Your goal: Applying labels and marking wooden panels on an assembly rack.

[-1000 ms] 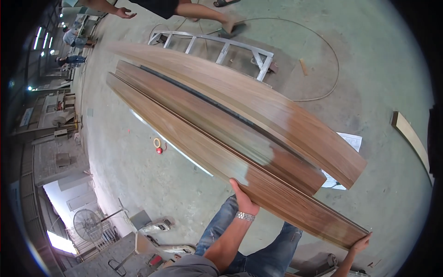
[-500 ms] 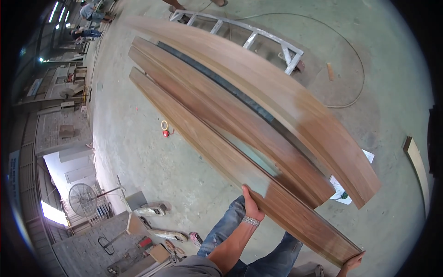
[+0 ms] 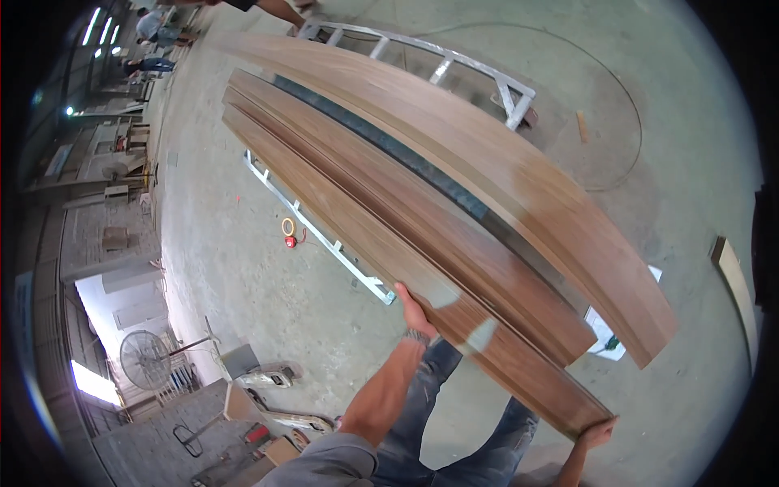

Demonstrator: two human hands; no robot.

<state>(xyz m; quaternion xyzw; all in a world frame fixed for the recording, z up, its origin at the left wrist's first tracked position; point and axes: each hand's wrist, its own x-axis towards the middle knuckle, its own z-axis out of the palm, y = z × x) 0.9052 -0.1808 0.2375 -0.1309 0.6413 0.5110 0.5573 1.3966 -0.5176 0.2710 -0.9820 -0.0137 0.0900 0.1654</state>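
Observation:
A long, tapering brown wooden board [image 3: 535, 379] lies slantwise in front of me. My left hand [image 3: 415, 314] grips its near edge, the thumb on top and the other fingers hidden beneath. At its near right end, my right hand [image 3: 598, 433] is closed round the corner. Close along the far side of this board runs a second wooden board [image 3: 487, 272] with a grooved edge. Beyond it lies a third, wider curved board [image 3: 503, 166], with a dark strip [image 3: 389, 150] showing in the gap between them.
Pale metal frames stick out under the boards, one on the far side [image 3: 442, 69] and one on the near side [image 3: 345, 256]. A tape roll [image 3: 288, 227] and a small red item [image 3: 290, 242] lie on the floor. A fan [image 3: 144, 359] stands left. Another person's arm [image 3: 280, 10] shows at the top.
The held board has shifted away from me and leftward, narrowing the gap to the second board. The near metal frame has come into sight. Another person's arm has appeared at the top.

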